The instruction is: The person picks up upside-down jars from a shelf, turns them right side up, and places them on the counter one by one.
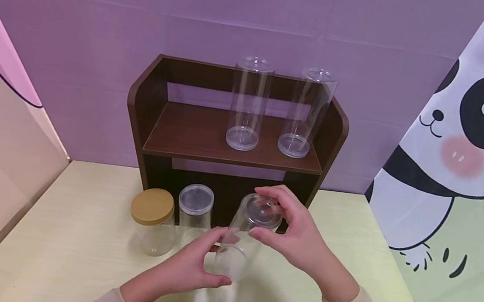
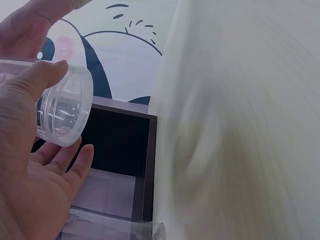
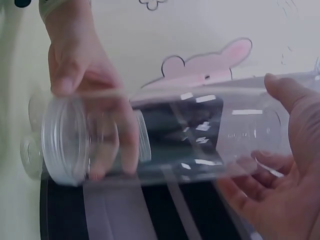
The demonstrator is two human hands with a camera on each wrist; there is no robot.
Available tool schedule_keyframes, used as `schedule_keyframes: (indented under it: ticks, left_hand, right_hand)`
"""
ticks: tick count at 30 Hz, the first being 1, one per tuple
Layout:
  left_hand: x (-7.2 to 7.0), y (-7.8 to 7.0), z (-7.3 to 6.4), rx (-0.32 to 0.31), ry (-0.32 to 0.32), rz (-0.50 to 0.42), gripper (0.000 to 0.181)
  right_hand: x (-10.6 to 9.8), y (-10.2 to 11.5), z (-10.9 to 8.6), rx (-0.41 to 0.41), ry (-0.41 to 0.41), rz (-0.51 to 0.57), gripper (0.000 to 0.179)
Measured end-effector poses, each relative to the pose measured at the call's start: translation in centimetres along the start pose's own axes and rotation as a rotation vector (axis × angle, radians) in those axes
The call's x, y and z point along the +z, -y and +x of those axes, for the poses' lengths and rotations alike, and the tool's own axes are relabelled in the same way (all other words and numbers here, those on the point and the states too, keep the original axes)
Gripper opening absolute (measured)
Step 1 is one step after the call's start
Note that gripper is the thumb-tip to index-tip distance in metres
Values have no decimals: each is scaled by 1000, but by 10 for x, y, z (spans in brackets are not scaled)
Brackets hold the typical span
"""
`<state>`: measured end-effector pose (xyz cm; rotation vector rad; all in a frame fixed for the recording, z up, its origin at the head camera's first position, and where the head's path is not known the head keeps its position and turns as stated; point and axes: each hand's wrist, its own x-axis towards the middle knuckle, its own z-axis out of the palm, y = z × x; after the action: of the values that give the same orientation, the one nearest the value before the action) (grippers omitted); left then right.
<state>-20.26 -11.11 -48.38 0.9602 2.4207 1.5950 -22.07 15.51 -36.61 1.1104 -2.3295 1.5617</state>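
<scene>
Both hands hold a tall clear plastic jar (image 1: 237, 260) over the table, tilted, in front of the shelf. My left hand (image 1: 191, 266) grips its lower end, thumb on the near side and fingers on the far side. In the left wrist view a translucent ridged lid (image 2: 70, 105) caps that end. My right hand (image 1: 293, 229) holds the upper end, thumb and fingers spread around the jar's plain base. The right wrist view shows the jar (image 3: 190, 170) from the side, its walls see-through, with the left hand (image 3: 87, 75) at the lid end.
A dark brown two-tier shelf (image 1: 188, 126) stands at the back. On its upper board are two tall clear jars, one (image 1: 248, 104) left of the other (image 1: 308, 114). Left of my hands stand a jar with a tan lid (image 1: 153, 206) and one with a clear lid (image 1: 196, 199).
</scene>
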Motion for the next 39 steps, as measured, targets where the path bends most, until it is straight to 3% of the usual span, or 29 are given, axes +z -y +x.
schedule_keyframes:
  ticks: [6,15,28,34,39]
  left_hand:
    - [-7,-4,-6,-19,-4,69,81]
    - [-25,-21,-14,-3,-37,156,79]
    - [-53,-38,-24,25,-43,215,76]
    - [-67,-43,-25,63,-57,237,75]
    - [-76,-49,-26,26,-64,236,75]
  right_hand:
    - [-24,-20,-9,11,68,123,61]
    - [-49,-41,-25,-14,134,136,63]
    - [-52,-50,-32,-8,192,152,66]
    - [-49,-50,-35,45,201,147,67]
    - [-46,-50,-35,66,207,140,66]
